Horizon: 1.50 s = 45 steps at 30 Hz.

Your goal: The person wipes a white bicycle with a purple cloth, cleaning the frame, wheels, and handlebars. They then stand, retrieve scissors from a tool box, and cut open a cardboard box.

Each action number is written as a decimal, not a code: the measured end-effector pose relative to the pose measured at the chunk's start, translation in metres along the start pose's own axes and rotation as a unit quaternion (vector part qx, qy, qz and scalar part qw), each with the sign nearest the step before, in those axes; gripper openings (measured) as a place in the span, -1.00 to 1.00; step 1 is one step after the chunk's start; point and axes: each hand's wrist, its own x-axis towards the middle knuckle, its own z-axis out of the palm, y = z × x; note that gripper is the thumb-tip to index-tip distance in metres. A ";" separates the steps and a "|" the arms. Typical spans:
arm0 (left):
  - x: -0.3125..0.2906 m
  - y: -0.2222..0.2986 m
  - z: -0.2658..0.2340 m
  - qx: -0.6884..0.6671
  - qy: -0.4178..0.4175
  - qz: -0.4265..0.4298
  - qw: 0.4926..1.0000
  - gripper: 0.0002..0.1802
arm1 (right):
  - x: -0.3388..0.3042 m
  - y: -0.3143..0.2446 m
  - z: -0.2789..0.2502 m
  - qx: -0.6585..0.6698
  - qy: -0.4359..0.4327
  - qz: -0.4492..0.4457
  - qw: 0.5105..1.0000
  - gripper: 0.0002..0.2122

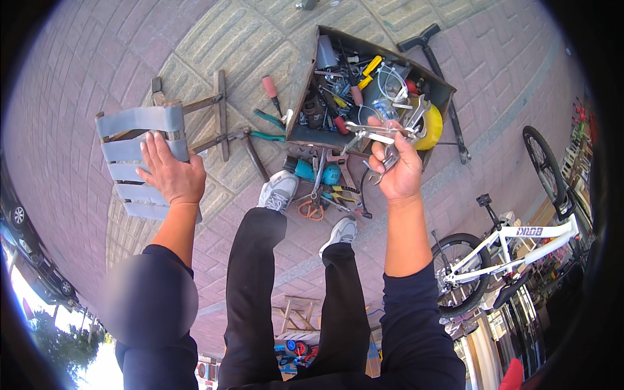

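My left hand [172, 172] lies flat, fingers stretched out, on the grey strapped seat of a wooden folding stool [140, 119]. To the right, my right hand [402, 172] is closed around a bunch of several metal wrenches [364, 129], their ends sticking out at different angles. It is above the near right corner of a metal toolbox [383, 47]. Inside the box are screwdrivers, loose metal parts, white cable ties and a yellow tape roll [430, 127], partly covered by the wrenches.
A red-handled screwdriver [268, 86] and green-handled pliers [268, 117] lie left of the box. More tools, with a teal power tool [325, 174], lie before my shoes. A black T-handled tool [443, 68] lies behind the box. A white bicycle [513, 250] is at right.
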 end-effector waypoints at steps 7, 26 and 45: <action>0.000 0.001 -0.001 0.005 -0.010 -0.007 1.000 -0.12 | -0.005 0.006 0.002 -0.153 0.080 -0.047 0.984 -0.75; 0.000 -0.001 0.003 0.002 0.006 0.000 1.000 -0.10 | -0.058 0.029 0.047 -0.245 0.012 -0.038 0.969 -0.58; 0.000 -0.001 0.001 0.003 0.006 -0.004 1.000 -0.11 | -0.044 0.044 0.025 -0.192 0.157 0.010 0.969 -0.85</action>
